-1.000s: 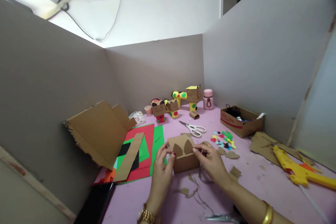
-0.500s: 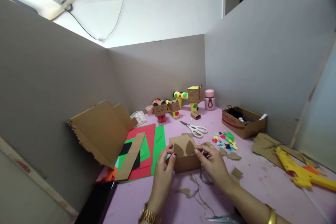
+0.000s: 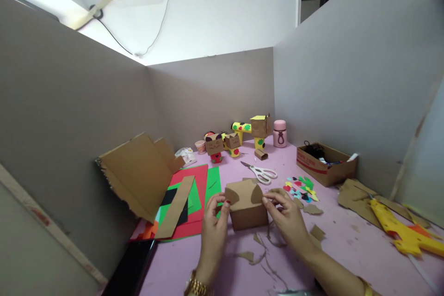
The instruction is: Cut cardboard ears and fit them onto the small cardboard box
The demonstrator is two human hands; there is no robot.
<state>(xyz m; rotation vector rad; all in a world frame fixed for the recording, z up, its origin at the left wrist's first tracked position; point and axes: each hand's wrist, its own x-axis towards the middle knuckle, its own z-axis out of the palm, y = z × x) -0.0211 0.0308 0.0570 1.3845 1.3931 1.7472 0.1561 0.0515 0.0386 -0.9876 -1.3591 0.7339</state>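
Observation:
A small brown cardboard box (image 3: 249, 219) sits on the pink table in front of me, between my hands. Two darker cut cardboard ears stand against its lighter top: the left ear (image 3: 235, 196) and the right ear (image 3: 257, 194). My left hand (image 3: 215, 219) pinches the left ear at its outer edge, thumb and fingers together. My right hand (image 3: 287, 218) grips the outer edge of the right ear the same way. Whether the ears touch the box is unclear.
White-handled scissors (image 3: 262, 174) lie behind the box. Coloured paper (image 3: 204, 208) and a leaning cardboard sheet (image 3: 137, 171) are left. Paper cut-outs (image 3: 301, 188), an open box (image 3: 324, 171) and a yellow glue gun (image 3: 398, 229) are right. Cardboard animals (image 3: 214, 145) stand behind.
Both ears have moved outward, farther apart, toward the box's side edges, with my hands still pinching them. The view has shifted slightly.

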